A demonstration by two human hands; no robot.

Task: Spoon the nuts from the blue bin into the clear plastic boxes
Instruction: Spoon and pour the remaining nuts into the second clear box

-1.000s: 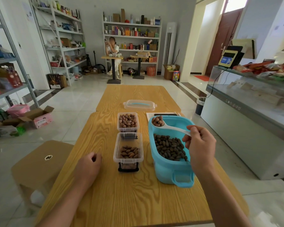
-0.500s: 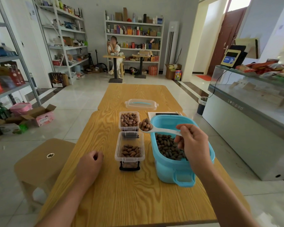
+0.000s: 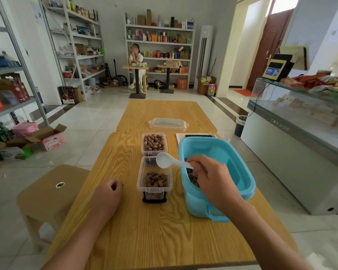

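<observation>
The blue bin (image 3: 230, 152) stands at the right of the wooden table (image 3: 154, 230) with dark nuts (image 3: 192, 179) in its near left corner, partly hidden by my right hand (image 3: 213, 178). That hand grips the handle of a white spoon (image 3: 164, 160), whose empty bowl hangs over the far end of the near clear box (image 3: 154, 176). The near box holds a low heap of nuts. The far clear box (image 3: 154, 143) is nearly full. My left hand (image 3: 107, 193) rests on the table as a loose fist, left of the near box.
A clear lid with a blue handle (image 3: 168, 124) lies farther up the table. A paper sheet and a dark phone (image 3: 197, 135) sit behind the bin. A wooden stool (image 3: 53, 190) stands at the left, a glass counter (image 3: 300, 137) at the right. A person sits at the far shelves.
The spoon, loaded with nuts over the bin, swung left over the near clear box and is now empty. The nut heap in that box has grown. My left hand stayed put.
</observation>
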